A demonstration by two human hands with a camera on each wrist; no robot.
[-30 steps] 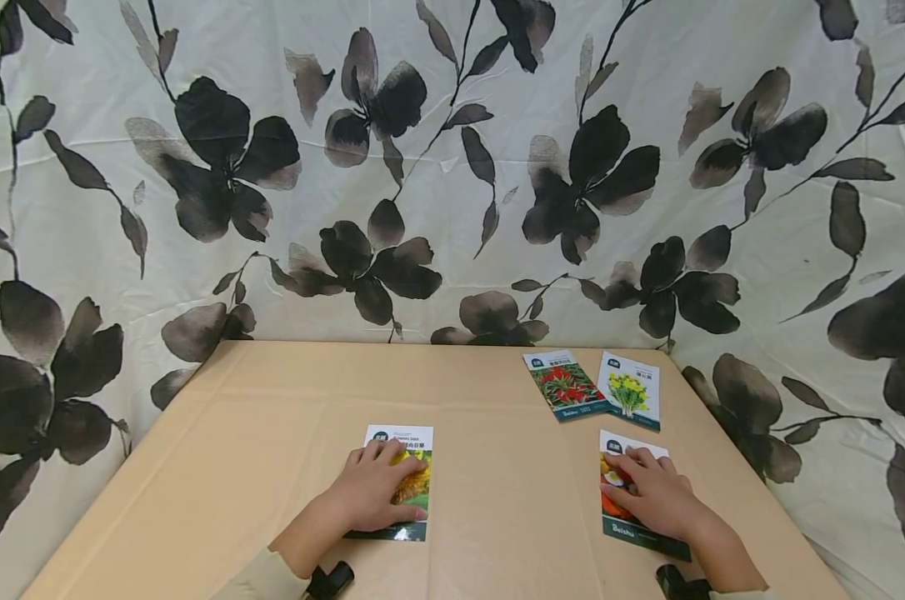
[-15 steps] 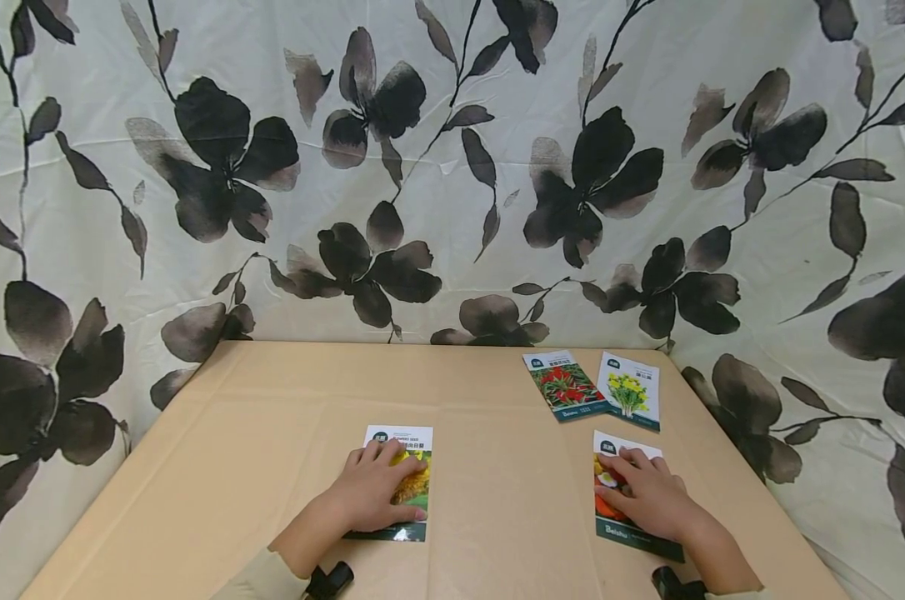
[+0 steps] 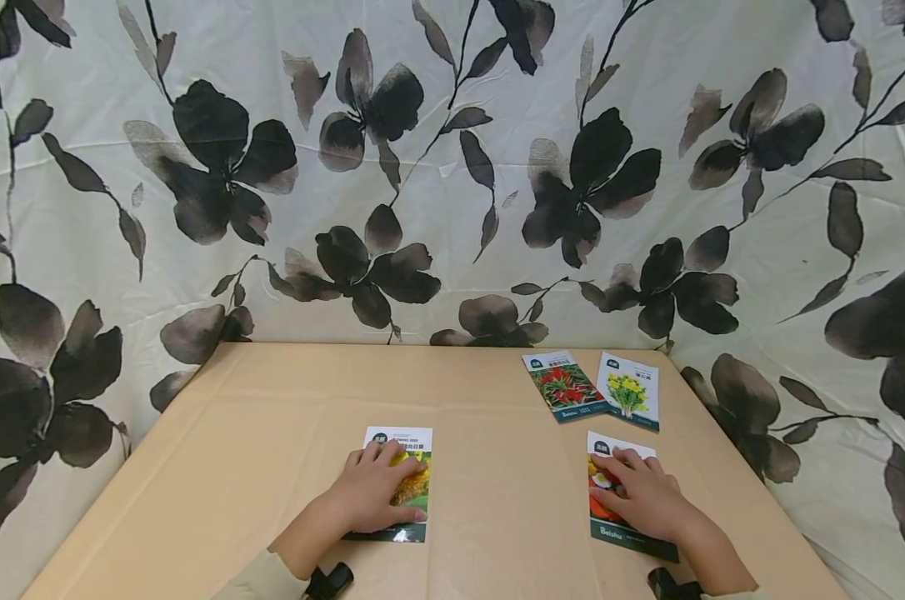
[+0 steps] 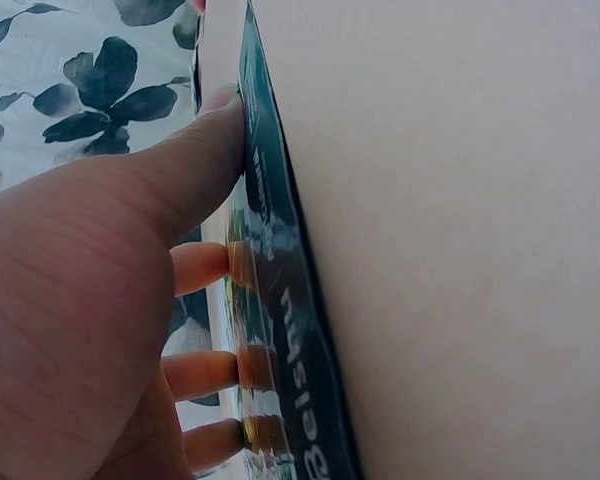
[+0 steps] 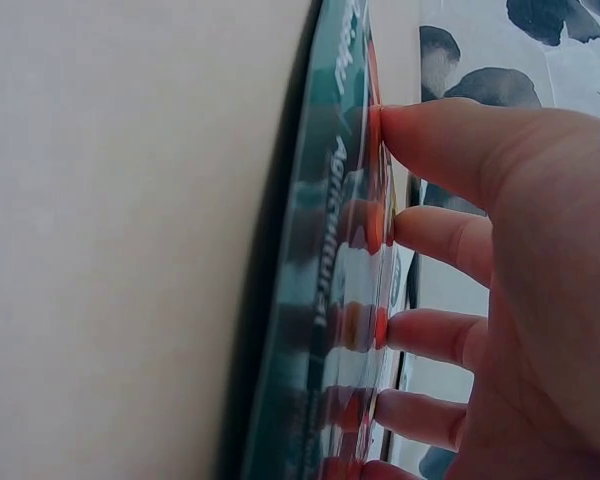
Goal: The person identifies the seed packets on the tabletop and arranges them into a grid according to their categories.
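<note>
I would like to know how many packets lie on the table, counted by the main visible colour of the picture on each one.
Red or orange-red: 2 (near red packet under the right hand, far red packet)
Yellow: 2 (near yellow packet under the left hand, far yellow packet)
Total: 4

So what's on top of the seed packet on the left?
The person's left hand: its fingertips and thumb touch the seed packet. Yellow and green print and a dark bottom band show; print behind the hand is hidden.
</note>
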